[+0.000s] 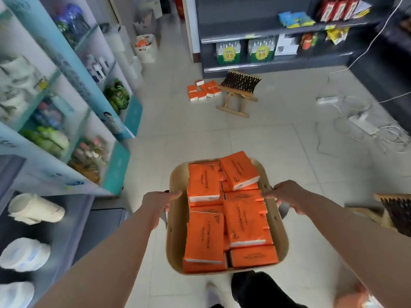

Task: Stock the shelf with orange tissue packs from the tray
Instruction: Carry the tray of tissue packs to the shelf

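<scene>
Both hands: left hand (160, 203), right hand (287, 196), fingers (175, 194) curled round the sides of the tan rounded tray (175, 241).
Packs: orange wrapped tissue packs (204, 236), heaped inside.
Risk: I'd fear a tilt spilling the top pack (239, 170).

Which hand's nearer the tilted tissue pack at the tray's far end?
Right. The right hand grips the tray rim just beside the tilted tissue pack; the left hand grips the opposite rim.
</scene>
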Available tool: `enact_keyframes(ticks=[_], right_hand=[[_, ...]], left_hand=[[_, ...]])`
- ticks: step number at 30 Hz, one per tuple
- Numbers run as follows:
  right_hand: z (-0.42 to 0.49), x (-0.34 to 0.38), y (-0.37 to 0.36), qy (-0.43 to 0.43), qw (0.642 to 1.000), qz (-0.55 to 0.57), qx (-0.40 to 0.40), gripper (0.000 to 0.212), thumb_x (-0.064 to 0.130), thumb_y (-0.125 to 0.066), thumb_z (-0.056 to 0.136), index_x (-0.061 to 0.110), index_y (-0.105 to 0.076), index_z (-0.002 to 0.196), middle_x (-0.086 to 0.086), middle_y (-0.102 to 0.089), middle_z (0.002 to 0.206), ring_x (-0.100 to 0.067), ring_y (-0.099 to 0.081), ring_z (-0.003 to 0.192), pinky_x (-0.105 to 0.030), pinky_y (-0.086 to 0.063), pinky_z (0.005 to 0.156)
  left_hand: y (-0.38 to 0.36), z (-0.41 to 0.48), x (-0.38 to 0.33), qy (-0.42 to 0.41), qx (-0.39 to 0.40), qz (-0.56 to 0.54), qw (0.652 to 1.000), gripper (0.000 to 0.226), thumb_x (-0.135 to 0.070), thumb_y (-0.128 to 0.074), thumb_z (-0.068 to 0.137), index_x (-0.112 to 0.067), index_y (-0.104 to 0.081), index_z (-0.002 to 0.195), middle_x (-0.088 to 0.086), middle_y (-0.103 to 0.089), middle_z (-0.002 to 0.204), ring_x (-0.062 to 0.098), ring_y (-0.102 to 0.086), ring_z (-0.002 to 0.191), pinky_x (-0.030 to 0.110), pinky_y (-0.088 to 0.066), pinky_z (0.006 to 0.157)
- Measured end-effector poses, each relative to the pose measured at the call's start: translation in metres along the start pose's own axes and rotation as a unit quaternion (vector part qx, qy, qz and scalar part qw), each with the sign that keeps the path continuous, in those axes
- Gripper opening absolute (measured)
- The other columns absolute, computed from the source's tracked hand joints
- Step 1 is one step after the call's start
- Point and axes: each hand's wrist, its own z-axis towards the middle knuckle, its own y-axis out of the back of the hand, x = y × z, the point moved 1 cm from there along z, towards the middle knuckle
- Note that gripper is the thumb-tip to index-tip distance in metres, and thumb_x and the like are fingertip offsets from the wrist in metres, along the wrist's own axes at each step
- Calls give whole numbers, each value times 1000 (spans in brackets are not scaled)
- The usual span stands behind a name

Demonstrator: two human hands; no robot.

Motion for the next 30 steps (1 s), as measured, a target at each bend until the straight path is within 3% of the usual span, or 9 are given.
enact_keyframes(ticks=[3,5,8,16,23,30], right_hand=[[40,30,24,-2,1000,13,4,38,27,-80,73,0,-64,93,-16,-64,89,-18,-50,64,-26,-32,51],[68,53,43,3,1000,14,9,36,29,-80,74,1,-62,89,-17,-65,93,-18,-48,64,-26,-33,52],[110,91,75,2,999,29,17,37,27,-79,75,2,-58,92,-16,-62,96,-26,-54,84,-33,-38,68],[209,194,164,24,999,29,-1,43,26,-78,77,-5,-61,101,-23,-64,107,-32,-60,100,-34,-37,67],[308,286,226,36,998,48,-31,31,24,-78,77,3,-56,83,-17,-60,86,-24,-56,77,-30,-41,62],[423,384,270,5,997,60,-55,32,21,-80,75,0,-58,87,-17,-62,86,-21,-52,64,-28,-39,54]], left_hand=[[-20,38,-47,7,-16,15,1000,34,-29,-84,68,-4,-64,80,6,-47,63,17,-43,58,28,-39,59],[-35,65,-79,13,-26,27,999,38,-30,-85,66,-2,-68,85,5,-48,60,16,-43,56,30,-40,60],[-59,101,-131,19,-43,19,999,42,-27,-86,64,1,-70,91,5,-49,60,17,-43,54,31,-41,62],[-115,173,-262,7,-49,-12,999,33,-22,-84,67,-3,-67,88,5,-48,63,15,-41,54,27,-41,58],[-163,263,-381,-28,-25,-8,999,25,-16,-80,66,-3,-66,81,5,-45,59,15,-38,51,26,-37,52],[-202,381,-514,-31,-3,40,999,20,-14,-77,65,-3,-63,75,6,-44,60,15,-36,52,27,-36,52]])
